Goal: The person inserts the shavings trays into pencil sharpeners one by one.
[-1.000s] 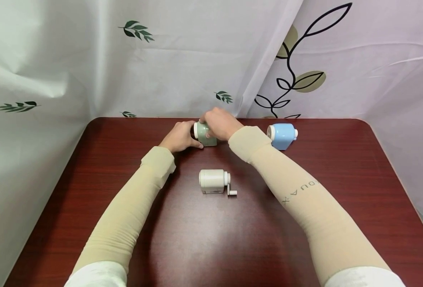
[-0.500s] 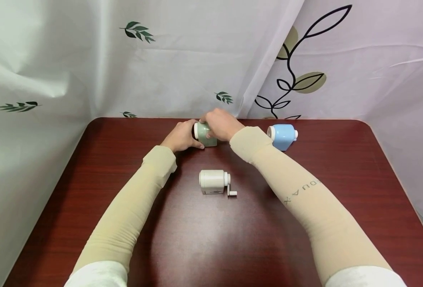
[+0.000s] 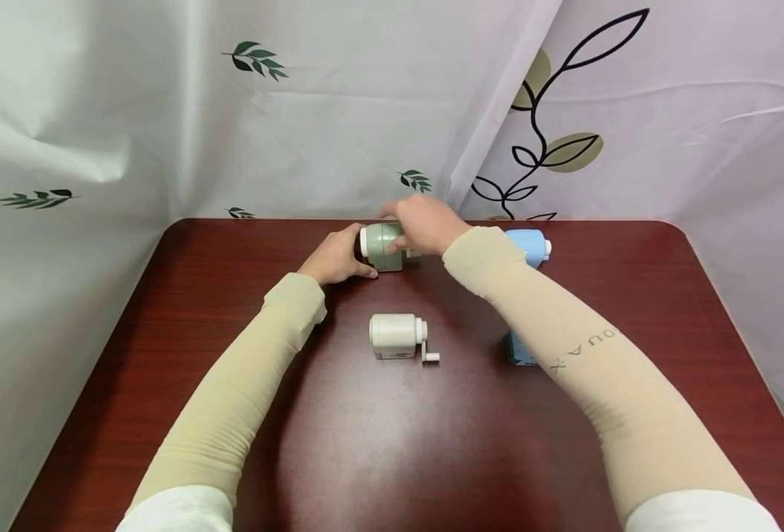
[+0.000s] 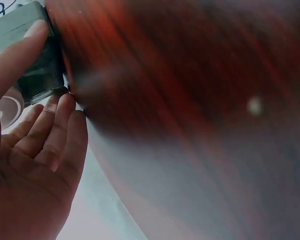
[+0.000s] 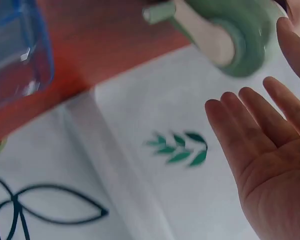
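A green hand-crank pencil sharpener [image 3: 381,247] stands near the table's back edge. My left hand [image 3: 333,255] holds it from the left, thumb along its near side and fingers behind; in the left wrist view the thumb lies against its dark lower body. My right hand [image 3: 425,223] hovers just right of the sharpener, over its crank. In the right wrist view, the fingers [image 5: 255,117] are extended and apart from the sharpener, and its pale crank arm [image 5: 207,37] with a green knob is visible.
A cream crank sharpener [image 3: 394,336] stands mid-table, its handle to the right. Behind my right forearm are a light blue sharpener [image 3: 528,242], partly covered, and a dark blue object [image 3: 519,350], mostly covered. A white patterned curtain [image 3: 332,133] hangs behind the table.
My right hand has come off the green sharpener and shifted right, uncovering its crank. The forearm now covers part of the light blue sharpener and uncovers the dark blue object. My left hand stays put.
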`<action>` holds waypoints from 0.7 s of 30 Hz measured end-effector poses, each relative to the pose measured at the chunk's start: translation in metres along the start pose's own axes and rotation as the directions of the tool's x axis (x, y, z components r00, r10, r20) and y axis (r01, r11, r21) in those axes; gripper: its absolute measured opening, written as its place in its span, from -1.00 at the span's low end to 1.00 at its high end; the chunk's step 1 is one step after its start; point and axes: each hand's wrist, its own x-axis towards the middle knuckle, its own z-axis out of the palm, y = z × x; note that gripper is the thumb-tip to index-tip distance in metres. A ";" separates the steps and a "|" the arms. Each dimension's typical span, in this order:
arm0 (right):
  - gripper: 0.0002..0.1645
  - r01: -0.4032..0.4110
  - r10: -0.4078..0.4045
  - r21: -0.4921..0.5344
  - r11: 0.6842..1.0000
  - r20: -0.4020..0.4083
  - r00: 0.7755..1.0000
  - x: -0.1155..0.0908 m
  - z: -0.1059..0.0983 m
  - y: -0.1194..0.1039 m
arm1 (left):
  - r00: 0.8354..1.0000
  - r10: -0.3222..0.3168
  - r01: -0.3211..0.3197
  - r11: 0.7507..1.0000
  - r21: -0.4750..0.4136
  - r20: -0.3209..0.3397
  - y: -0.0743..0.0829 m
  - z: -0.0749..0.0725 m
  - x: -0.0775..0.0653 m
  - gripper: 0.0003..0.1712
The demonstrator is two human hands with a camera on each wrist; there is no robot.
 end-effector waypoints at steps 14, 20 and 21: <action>-0.32 -0.132 0.129 0.027 0.991 0.089 0.988 -0.049 -0.043 0.057 | 0.997 0.074 -0.073 0.994 0.077 -0.007 0.026 -0.043 -0.006 -0.28; -0.25 -0.153 0.150 0.021 0.988 0.101 0.983 -0.076 -0.046 0.088 | 0.974 0.148 -0.132 0.986 0.099 -0.172 0.062 -0.057 -0.012 -0.61; -0.23 -0.146 0.143 0.016 0.989 0.100 0.985 -0.081 -0.046 0.093 | 0.969 0.162 -0.144 0.984 0.108 -0.185 0.069 -0.057 -0.012 -0.62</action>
